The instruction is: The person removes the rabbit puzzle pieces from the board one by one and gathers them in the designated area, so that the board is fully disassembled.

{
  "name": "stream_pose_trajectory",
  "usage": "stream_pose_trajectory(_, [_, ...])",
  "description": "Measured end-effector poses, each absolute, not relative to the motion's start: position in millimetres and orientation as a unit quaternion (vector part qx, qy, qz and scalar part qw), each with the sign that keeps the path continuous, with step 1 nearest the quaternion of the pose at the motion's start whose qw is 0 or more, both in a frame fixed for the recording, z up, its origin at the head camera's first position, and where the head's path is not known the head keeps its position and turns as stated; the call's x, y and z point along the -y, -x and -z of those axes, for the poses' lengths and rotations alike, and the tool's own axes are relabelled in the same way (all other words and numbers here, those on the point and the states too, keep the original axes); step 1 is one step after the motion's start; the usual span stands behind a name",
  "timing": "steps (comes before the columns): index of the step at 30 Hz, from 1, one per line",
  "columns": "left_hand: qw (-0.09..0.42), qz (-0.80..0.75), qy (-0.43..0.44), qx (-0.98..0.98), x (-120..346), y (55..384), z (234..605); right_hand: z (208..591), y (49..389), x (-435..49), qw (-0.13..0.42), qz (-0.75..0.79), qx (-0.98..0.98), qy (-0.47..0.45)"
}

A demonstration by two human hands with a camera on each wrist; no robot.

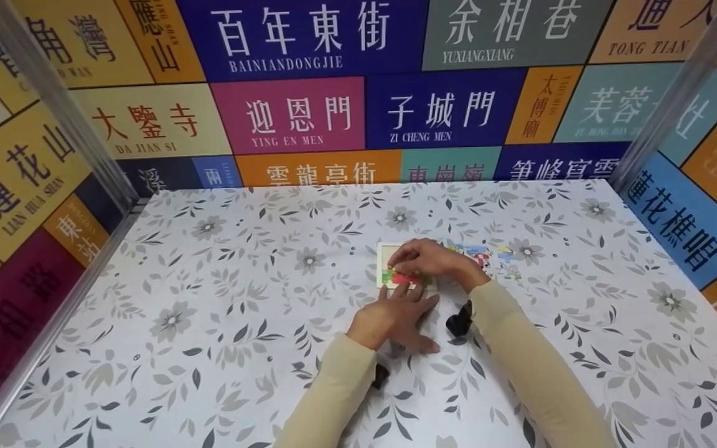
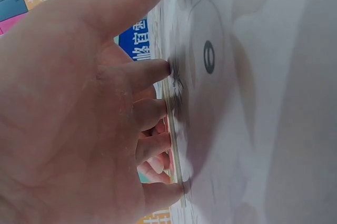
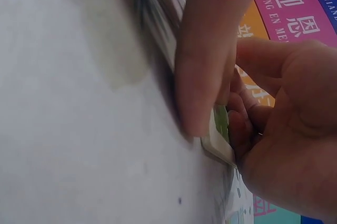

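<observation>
A small, pale-framed puzzle board [image 1: 381,250] with green and red picture parts lies on the table. The spread fingers of my left hand [image 1: 393,316] touch its near edge; in the left wrist view the fingertips [image 2: 157,105] line up along that edge. My right hand [image 1: 430,258] reaches over the board from the right, its fingers bent and tips drawn together at a puzzle piece on the board's green part. The right wrist view has the right hand [image 3: 295,129] close above the board's corner [image 3: 218,148]. Most of that piece is hidden by the fingers.
Loose, colourful puzzle pieces [image 1: 505,266] lie just right of the board, partly behind the right wrist. A white tablecloth [image 1: 240,373] with grey flowers and leaves covers the table. Panels with lettering [image 1: 296,115] stand behind it, and clear upright posts [image 1: 78,118] at its back corners.
</observation>
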State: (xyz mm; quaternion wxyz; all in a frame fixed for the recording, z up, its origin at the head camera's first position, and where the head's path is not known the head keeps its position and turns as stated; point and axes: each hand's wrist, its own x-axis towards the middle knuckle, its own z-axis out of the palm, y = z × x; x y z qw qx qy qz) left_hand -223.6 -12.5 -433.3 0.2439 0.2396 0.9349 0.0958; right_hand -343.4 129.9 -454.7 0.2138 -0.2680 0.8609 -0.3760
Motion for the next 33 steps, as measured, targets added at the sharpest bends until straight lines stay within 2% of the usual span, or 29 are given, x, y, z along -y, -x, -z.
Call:
stream_pose_trajectory(23, [0.250,-0.076,-0.245,-0.934,11,225,434,455,340,-126,0.201,0.407,-0.850,0.268])
stream_pose_trajectory(33, [0.238,-0.087,-0.248,-0.935,13,225,434,456,342,-117,0.201,0.405,-0.872,0.185])
